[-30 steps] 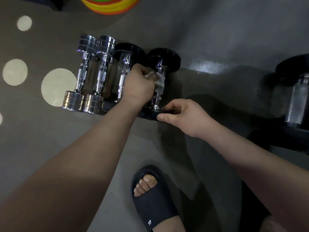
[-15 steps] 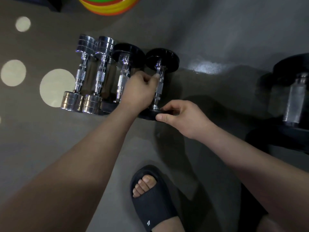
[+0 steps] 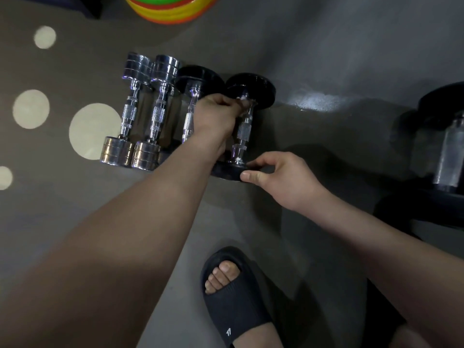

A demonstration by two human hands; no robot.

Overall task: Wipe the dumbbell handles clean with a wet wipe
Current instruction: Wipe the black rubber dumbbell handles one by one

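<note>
Several dumbbells lie side by side on the floor. The rightmost black-plated dumbbell [image 3: 243, 133] has a chrome knurled handle. My left hand [image 3: 216, 116] grips a small white wet wipe [image 3: 243, 98] against the far end of that handle, just under the far black plate. My right hand [image 3: 281, 179] holds the rim of its near black plate, thumb in front and fingers curled over the edge. Left of it lie a second black-plated dumbbell [image 3: 192, 106] and two chrome dumbbells [image 3: 130, 111].
A bigger black dumbbell [image 3: 447, 151] lies at the right edge. A striped yellow, green and orange ball [image 3: 170, 7] sits at the top. My foot in a dark slide sandal [image 3: 233, 297] stands near the bottom. The mat at left has pale round spots.
My left hand has slid with the wipe from the middle of the handle up to its far end. My right hand has stayed on the near plate.
</note>
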